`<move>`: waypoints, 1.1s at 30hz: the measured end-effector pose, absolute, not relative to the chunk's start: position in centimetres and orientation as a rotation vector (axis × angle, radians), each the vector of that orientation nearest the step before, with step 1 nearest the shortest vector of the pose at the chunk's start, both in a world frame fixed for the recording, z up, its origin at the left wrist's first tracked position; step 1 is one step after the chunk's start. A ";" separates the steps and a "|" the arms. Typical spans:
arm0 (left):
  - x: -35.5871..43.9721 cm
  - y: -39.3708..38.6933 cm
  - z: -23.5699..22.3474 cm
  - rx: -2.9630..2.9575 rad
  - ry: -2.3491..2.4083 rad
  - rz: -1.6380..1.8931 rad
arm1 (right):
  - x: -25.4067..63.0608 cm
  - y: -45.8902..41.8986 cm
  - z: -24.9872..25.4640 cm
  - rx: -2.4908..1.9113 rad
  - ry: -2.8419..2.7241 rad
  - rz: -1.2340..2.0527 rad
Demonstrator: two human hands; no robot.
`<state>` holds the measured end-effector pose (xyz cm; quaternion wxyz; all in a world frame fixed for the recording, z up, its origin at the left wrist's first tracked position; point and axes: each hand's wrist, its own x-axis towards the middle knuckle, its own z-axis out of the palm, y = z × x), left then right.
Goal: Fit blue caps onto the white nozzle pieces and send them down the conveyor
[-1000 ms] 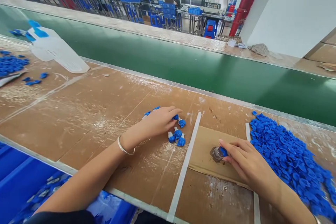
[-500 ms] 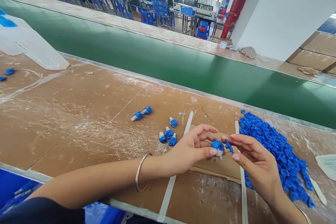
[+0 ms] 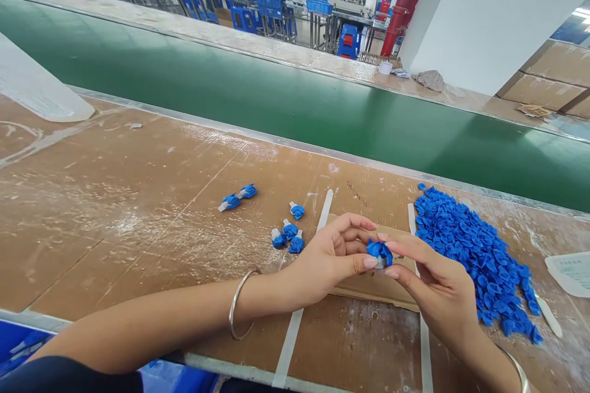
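Observation:
My left hand [image 3: 348,252] pinches a small blue artificial flower [image 3: 378,249] by its whitish base, over a flat piece of cardboard [image 3: 369,290]. From the other side, my right hand [image 3: 431,270] has thumb and forefinger closed on a blue petal [image 3: 388,254], which lies against the flower. The petal is partly covered by the fingers. To the right of my right hand spreads a heap of loose blue petals [image 3: 470,245]. Left of my left hand lie several blue flowers with pale stubs [image 3: 289,231], and two more flowers [image 3: 237,197] sit farther left.
A green conveyor belt [image 3: 258,95] runs behind the cardboard-covered table [image 3: 152,215]. White tape strips [image 3: 424,350] flank the cardboard. A white spatula-like stick [image 3: 549,317] lies beside the heap. Blue bins [image 3: 179,374] sit below the front edge. People sit at far tables.
My right hand has moved left and brought the blue petal from beside the flower to against it. The left hand keeps its hold. The view has shifted slightly.

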<state>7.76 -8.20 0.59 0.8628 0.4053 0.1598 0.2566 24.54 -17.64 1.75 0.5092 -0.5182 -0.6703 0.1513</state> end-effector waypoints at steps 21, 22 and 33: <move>0.2 1.1 -0.1 2.478 1.155 0.887 | 34.4 -16.4 0.0 -1.881 -2.039 -0.132; -0.2 2.3 -1.0 2.601 1.222 0.792 | 35.3 -16.3 -0.6 -1.909 -2.113 -0.122; -1.5 3.0 -2.6 2.755 1.309 0.576 | 36.8 -16.8 -4.4 -1.898 -2.336 -0.405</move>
